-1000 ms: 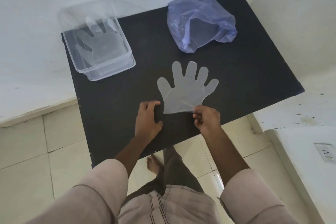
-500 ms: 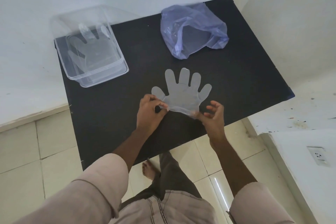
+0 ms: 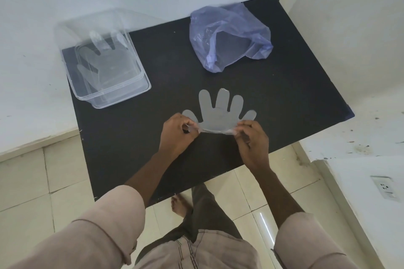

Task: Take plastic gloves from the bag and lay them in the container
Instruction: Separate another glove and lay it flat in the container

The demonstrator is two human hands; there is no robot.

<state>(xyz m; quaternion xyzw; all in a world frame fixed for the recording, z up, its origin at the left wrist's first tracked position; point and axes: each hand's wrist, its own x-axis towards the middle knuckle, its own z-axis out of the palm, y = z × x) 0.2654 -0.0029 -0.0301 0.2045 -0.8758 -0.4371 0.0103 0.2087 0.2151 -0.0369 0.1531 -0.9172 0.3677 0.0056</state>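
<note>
A clear plastic glove [image 3: 218,116] is spread over the middle of the black table [image 3: 170,67], fingers pointing away from me. My left hand [image 3: 178,135] pinches the left corner of its cuff and my right hand [image 3: 251,140] pinches the right corner, lifting the cuff edge off the table. A clear rectangular container [image 3: 122,87] stands at the table's back left with at least one glove [image 3: 102,61] lying inside it. The crumpled bluish plastic bag [image 3: 229,37] rests at the back right, its mouth open toward me.
White walls close in behind and to the right of the table. A white ledge with a wall socket [image 3: 384,188] is at the right. Tiled floor and my bare foot [image 3: 181,205] show below the table's near edge.
Both hands have closed on the glove's cuff corners and raised that edge from the table; a second ago the glove lay flat with my left hand resting beside it.
</note>
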